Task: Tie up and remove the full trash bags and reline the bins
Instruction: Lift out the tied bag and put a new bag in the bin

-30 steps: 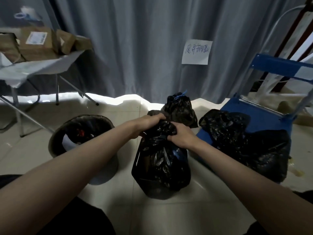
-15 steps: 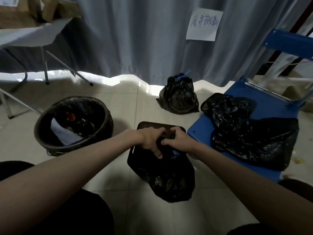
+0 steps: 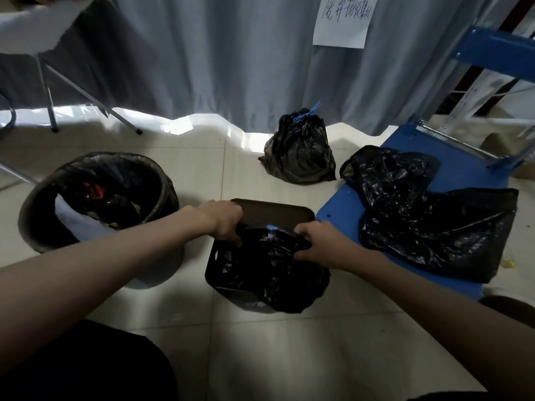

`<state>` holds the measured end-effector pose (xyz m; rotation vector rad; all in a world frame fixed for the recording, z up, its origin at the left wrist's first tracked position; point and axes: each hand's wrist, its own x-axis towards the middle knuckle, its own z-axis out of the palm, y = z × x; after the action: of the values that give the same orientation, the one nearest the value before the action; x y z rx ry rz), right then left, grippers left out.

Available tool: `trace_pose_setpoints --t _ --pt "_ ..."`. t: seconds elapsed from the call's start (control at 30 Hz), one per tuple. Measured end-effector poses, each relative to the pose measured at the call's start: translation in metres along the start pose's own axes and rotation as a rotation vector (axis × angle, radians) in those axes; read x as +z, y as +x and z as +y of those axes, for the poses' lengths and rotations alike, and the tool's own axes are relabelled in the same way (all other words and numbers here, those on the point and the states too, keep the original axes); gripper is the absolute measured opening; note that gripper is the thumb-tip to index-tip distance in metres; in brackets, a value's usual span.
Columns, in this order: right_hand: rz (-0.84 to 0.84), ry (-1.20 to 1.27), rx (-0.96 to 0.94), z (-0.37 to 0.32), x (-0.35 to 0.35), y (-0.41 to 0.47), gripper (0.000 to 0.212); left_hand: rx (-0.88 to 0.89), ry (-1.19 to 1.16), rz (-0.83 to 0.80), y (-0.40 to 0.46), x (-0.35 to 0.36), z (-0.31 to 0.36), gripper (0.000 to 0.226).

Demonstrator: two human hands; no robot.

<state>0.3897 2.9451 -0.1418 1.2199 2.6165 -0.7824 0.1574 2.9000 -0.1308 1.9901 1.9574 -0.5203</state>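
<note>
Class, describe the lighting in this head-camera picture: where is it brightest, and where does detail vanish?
Head view: daylight glares under the curtain hem onto the floor tiles; the black bag between both hands is underexposed, folds barely readable; the wide-angle lens bends the blue cart and table leg.

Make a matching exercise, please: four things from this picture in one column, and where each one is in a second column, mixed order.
Things:
1. tied bag
2. round bin
3. loose black bags
4. paper note

Places:
A. on the blue platform
B. on the curtain
C. on the floor by the curtain
D. left of the square bin

Pairs: 1-C, 2-D, 3-A, 4-B
</note>
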Motion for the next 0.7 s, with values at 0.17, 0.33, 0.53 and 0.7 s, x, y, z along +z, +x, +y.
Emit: trace_pose_setpoints --t 0.17,0.33,0.53,0.7 --pt "0.134 0.073 0.013 -0.006 -0.007 0.005 0.016 0.102 -0.15 0.186 0.0 -0.016 0.008 0.083" --pt "0.326 0.324 -0.044 -0.027 -0.028 0.007 0.019 0.212 -0.35 0.319 0.001 -0.019 0.021 0.032" --pt "0.393 0.481 -0.047 -0.025 -0.043 0.003 0.034 0.162 -0.497 0.403 0.0 -0.029 0.015 0.02" --pt "0.249 0.847 -0.009 -0.014 -0.052 -0.009 0.042 0.146 -0.693 0.289 -0.004 -0.042 0.004 0.036"
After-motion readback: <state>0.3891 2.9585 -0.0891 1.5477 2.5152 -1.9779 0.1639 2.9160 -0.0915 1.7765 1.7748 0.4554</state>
